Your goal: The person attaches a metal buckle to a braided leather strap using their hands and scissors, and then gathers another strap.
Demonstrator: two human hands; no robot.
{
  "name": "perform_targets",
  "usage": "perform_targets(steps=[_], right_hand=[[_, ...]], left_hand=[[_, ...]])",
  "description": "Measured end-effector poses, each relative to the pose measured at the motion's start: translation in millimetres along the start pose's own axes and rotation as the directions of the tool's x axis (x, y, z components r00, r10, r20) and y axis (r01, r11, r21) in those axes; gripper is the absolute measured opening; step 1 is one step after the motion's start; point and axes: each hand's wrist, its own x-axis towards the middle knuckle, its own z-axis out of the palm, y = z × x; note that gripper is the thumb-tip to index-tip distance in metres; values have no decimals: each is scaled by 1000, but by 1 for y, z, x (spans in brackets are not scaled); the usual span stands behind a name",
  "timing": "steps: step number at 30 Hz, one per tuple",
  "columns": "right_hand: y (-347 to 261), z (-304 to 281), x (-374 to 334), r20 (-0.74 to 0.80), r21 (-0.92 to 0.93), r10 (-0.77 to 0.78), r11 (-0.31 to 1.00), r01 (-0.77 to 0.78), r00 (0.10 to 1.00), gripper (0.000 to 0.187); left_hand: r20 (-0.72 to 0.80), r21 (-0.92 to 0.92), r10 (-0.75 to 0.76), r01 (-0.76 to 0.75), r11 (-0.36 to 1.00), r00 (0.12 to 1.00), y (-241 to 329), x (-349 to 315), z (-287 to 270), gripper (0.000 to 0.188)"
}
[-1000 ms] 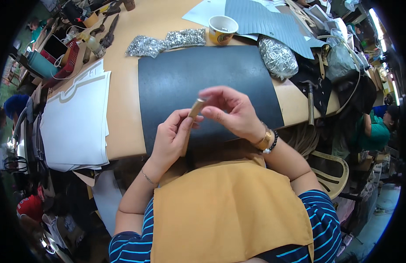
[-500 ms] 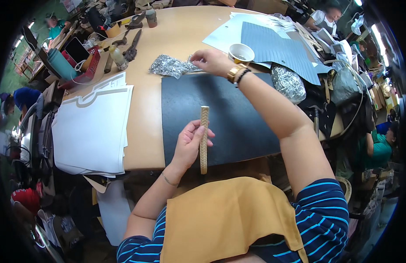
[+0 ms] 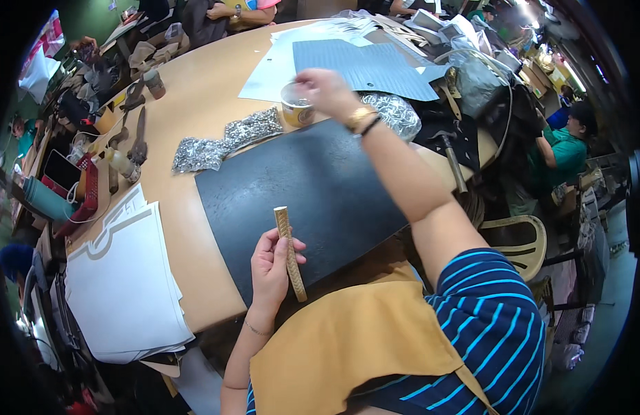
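A tan braided strap [image 3: 282, 232] stands nearly upright, slightly tilted, in my left hand [image 3: 269, 275], whose thumb and fingers close round its middle. It is over the near edge of a black mat [image 3: 292, 176]. My right hand [image 3: 328, 93] reaches across the mat to a small cup [image 3: 296, 116]. Its fingertips are at the cup's rim, blurred by motion, and what they touch inside is hidden. Left of the cup lie two clear bags of small silvery metal pieces, one bag [image 3: 253, 129] nearer it and another bag [image 3: 197, 153] farther left.
A bulging clear bag of metal parts [image 3: 394, 116] sits right of my right hand. Beyond it lie a hammer [image 3: 451, 159] and a brush [image 3: 451, 100]. White pattern sheets [image 3: 126, 290] overhang the left table edge. Grey ribbed sheet [image 3: 361, 66] covers the back.
The view has turned to the right. My right hand has gone from the bag of metal pieces to the cup. My left hand still holds the braided strap, now tilted a little.
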Motion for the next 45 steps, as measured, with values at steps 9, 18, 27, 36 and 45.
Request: perform_targets(steps=[9,18,27,36,45], right_hand=[[43,-8,39,318,-412,75,909,67,945,18],[22,49,67,405,-714,246,687,136,881,28],[-36,-14,-30,391,392,49,894,-215,919,20],[-91,12,-156,510,749,37,473,-465,859,23],[-131,41,-232,752,641,47,181,-746,657,29]], left_hand=[[-2,71,26,-26,997,1000,-2,2,5,24],[-177,-25,13,-18,1000,984,-3,3,4,19],[-123,172,254,-231,958,959,22,41,2,23],[-28,144,115,-110,983,993,35,31,4,22],[-245,100,247,-229,968,938,6,20,-14,23]])
